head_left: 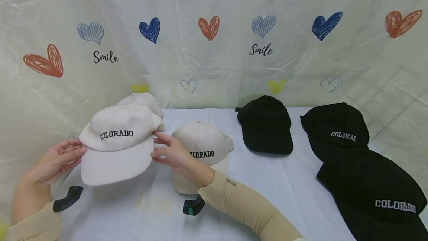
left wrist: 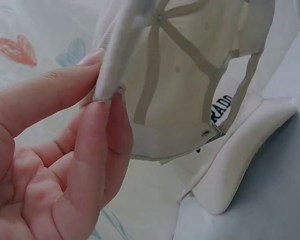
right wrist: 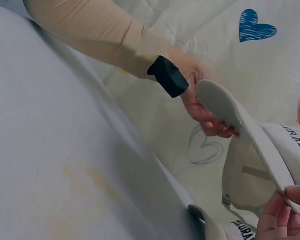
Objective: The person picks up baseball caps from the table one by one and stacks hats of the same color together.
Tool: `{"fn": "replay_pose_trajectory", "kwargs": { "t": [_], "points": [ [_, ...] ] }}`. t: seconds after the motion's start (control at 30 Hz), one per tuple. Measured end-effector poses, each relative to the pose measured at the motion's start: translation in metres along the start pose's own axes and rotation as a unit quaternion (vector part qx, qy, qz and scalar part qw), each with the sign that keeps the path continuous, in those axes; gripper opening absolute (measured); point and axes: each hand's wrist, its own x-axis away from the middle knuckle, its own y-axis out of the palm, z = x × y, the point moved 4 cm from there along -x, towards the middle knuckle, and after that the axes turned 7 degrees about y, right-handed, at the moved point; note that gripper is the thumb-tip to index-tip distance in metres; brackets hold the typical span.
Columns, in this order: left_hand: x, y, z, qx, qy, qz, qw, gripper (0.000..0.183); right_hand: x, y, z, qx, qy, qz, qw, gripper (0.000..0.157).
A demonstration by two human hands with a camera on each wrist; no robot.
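Observation:
Both hands hold a white baseball cap [head_left: 115, 163] lettered COLORADO above the table, its front facing me. My left hand [head_left: 58, 163] pinches the cap's left side where brim meets crown; in the left wrist view the thumb and fingers of that hand [left wrist: 55, 165] grip the edge, with the crown's taped inside showing. On the other side, my right hand [head_left: 175, 155] pinches the brim's right edge, as the right wrist view of the cap [right wrist: 257, 135] also shows. Behind the held cap stands a second white cap [head_left: 143, 100], partly hidden. Another white COLORADO cap [head_left: 200, 138] lies behind my right forearm.
A black cap [head_left: 265, 122] sits at the back of the white-covered table [head_left: 267, 181]. Two more black COLORADO caps, one farther back [head_left: 337, 122] and one nearer [head_left: 374, 181], overlap at the right. A curtain [head_left: 214, 66] printed with hearts hangs behind the table.

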Motion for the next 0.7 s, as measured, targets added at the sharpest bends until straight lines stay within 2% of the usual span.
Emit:
{"fn": "replay_pose_trajectory", "kwargs": {
  "t": [0.23,0.5,0.7],
  "points": [
    [-0.005,0.008,0.003,0.042,0.007,-0.001,0.9991,0.031,0.005,-0.003,-0.009,0.000,-0.011,0.004,1.000,0.065],
    [-0.012,0.017,0.009,0.063,0.010,-0.017,0.9978,0.040,0.008,-0.012,-0.019,-0.015,-0.036,0.008,0.999,0.065],
    [-0.023,0.027,0.011,0.043,0.009,-0.027,0.9987,0.043,0.009,-0.021,-0.027,-0.016,-0.053,0.018,0.998,0.065]
  ]
}}
